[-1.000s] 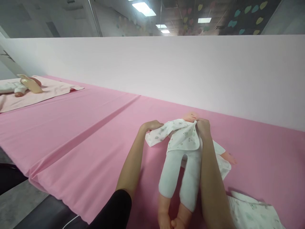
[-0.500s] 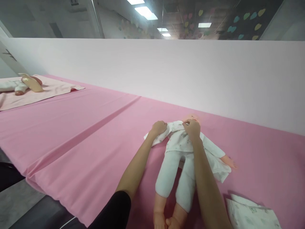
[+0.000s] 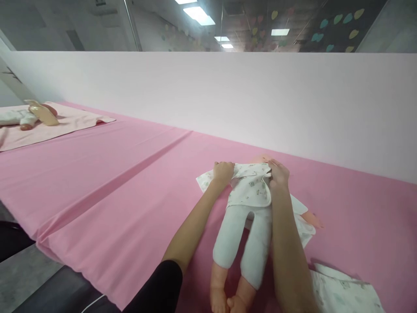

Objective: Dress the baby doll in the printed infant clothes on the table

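At the near right a folded white cloth with a pale print (image 3: 347,290) lies on the pink-covered tabletop (image 3: 130,195), and at the near left sits something black and smooth (image 3: 68,291) with a thin white cord (image 3: 93,303) across it. Between them, the person's left forearm reaches in from a black sleeve (image 3: 159,287). The doll (image 3: 249,211) lies on its back on the right half of the tabletop, feet near and head far, its bare lower legs showing below white leggings. Over its chest lies a white patterned top (image 3: 250,191), one side of it spread out flat to the right, under the doll's outstretched arm (image 3: 312,218). The left hand (image 3: 223,172) has its grip closed around the patterned sleeve on the left, fingers curled over the fabric. The right hand (image 3: 278,171) keeps a narrow grip at the top's edge by the neck, seemingly a pinch of cloth between thumb and fingers, though the fingertips are small and partly hidden. At the far left a second doll (image 3: 19,117) and a yellowish bottle-shaped thing (image 3: 44,114) rest on a pale pink cloth (image 3: 74,118). Farthest back stands a white wall (image 3: 208,95) below glass panes (image 3: 247,26).
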`<state>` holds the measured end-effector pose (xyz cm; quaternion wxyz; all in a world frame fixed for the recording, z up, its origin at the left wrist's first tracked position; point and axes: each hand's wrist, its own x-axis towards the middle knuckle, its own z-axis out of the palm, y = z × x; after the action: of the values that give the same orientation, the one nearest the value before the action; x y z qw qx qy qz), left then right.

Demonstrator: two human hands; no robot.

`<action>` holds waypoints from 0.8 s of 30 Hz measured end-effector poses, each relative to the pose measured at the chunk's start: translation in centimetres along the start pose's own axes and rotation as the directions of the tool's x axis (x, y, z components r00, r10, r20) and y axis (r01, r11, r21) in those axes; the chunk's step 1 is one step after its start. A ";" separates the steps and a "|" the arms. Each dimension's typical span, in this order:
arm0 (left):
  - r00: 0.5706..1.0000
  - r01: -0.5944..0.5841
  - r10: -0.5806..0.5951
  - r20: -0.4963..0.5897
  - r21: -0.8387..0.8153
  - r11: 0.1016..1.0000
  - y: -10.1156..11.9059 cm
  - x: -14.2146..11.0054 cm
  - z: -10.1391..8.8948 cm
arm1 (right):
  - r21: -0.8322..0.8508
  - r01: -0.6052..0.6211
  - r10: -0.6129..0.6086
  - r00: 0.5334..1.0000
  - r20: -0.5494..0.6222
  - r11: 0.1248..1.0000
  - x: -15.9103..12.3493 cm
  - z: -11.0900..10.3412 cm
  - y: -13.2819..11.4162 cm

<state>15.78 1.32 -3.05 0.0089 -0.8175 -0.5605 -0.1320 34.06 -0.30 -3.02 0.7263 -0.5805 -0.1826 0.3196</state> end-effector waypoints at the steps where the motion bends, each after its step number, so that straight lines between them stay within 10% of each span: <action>1: 1.000 0.005 -0.005 0.013 -0.031 1.000 0.0 -0.1 -0.4 | 0.071 -0.058 0.058 0.998 0.000 0.996 0.1 -0.1 -0.2; 7: 0.962 0.104 -0.012 0.271 -0.328 0.939 -4.2 -0.8 -3.1 | 0.180 -0.114 0.110 0.993 0.033 0.977 -0.2 -0.3 -0.7; 13: 0.953 0.145 0.053 0.298 -0.604 0.783 -9.2 -1.0 -3.6 | 0.156 -0.103 0.094 0.993 0.066 0.982 -0.2 -0.2 -0.3; 24: 0.992 0.108 -0.125 -0.016 -0.396 0.912 -4.5 0.3 -0.8 | -0.149 0.090 -0.072 0.990 0.121 0.985 0.1 -0.9 0.0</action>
<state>11.54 3.15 -2.83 -0.1521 -0.7649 -0.5698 -0.2592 34.75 -0.88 -3.27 0.6800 -0.6074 -0.2718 0.3079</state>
